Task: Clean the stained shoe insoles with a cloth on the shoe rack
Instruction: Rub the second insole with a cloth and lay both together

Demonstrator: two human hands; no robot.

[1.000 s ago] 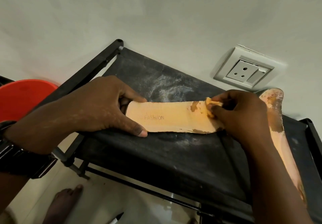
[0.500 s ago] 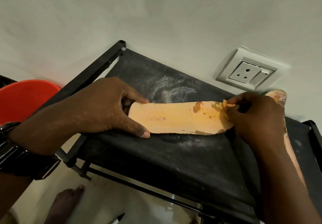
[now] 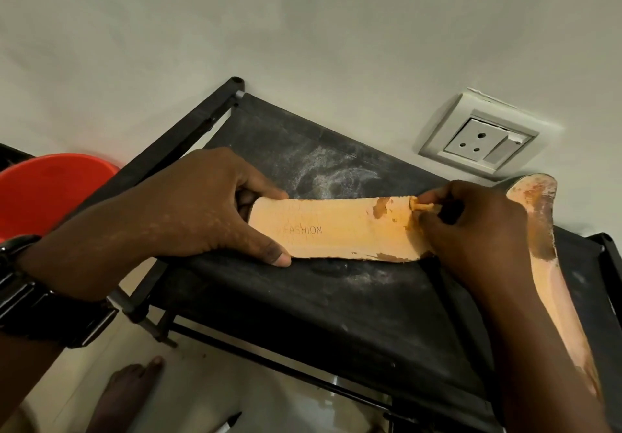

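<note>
The insole (image 3: 336, 230) lies on the rack (image 3: 336, 304), heel end gripped by the left hand (image 3: 208, 210) at 9 o'clock. The right hand (image 3: 471, 227) pinches a cloth (image 3: 420, 205) on the toe end at 3 o'clock, where brown stains (image 3: 380, 209) show. The second insole (image 3: 542, 230) beyond looks uncleaned.

A white wall socket (image 3: 478, 141) is sitting flush in the pale wall (image 3: 303, 28) at the upper right, its switch lying beside the three pin holes. A red round container (image 3: 43, 193) is peeking in at the left edge, while a black wristwatch (image 3: 40, 301) is showing below it and a bare foot (image 3: 128, 392) is resting on the light floor (image 3: 208, 382).
</note>
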